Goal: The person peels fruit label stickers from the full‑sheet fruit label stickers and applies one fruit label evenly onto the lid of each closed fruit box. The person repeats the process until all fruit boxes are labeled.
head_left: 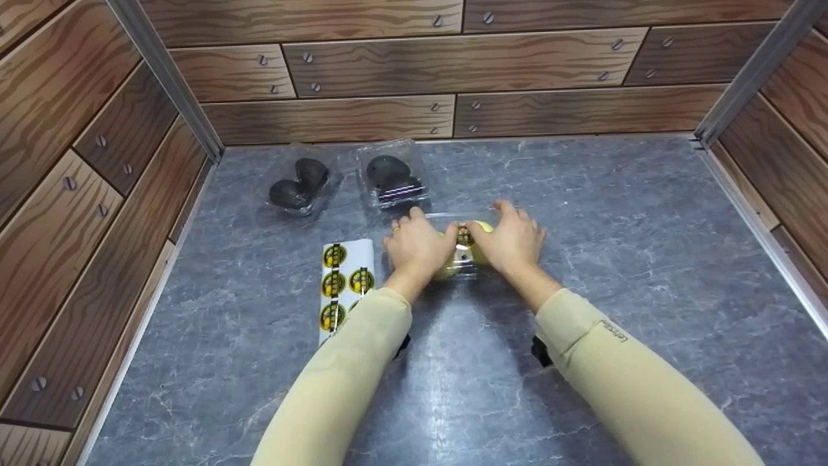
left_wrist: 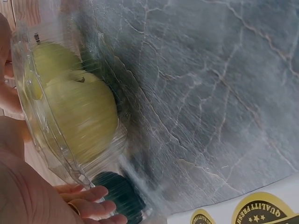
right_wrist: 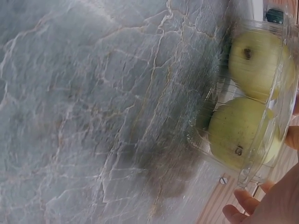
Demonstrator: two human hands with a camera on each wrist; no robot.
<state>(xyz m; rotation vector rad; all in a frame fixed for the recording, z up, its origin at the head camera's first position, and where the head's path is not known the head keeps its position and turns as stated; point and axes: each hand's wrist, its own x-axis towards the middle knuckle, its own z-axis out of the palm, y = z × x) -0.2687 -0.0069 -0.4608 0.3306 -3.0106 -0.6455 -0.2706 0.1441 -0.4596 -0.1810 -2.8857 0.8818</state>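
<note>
A clear plastic clamshell box (head_left: pixel 469 274) lies across the middle of the table, closed over yellow-green apples (left_wrist: pixel 86 114). A round black-and-yellow label (head_left: pixel 464 235) sits on its lid. My left hand (head_left: pixel 419 247) rests on the box's left end, thumb at the label and fingers extended over the side. Opposite it, my right hand (head_left: pixel 514 241) lies on the right end, its thumb also at the label. In the right wrist view, fingertips (right_wrist: pixel 246 201) touch the box edge beside two apples (right_wrist: pixel 240 130).
Left of the box lies a white sheet (head_left: pixel 347 275) of round black-and-yellow labels. Farther back stand two clear boxes, one at left (head_left: pixel 301 188) and one nearer the middle (head_left: pixel 394 181), each with dark oval fruits. Wood-patterned walls (head_left: pixel 388 68) enclose the grey marbled table.
</note>
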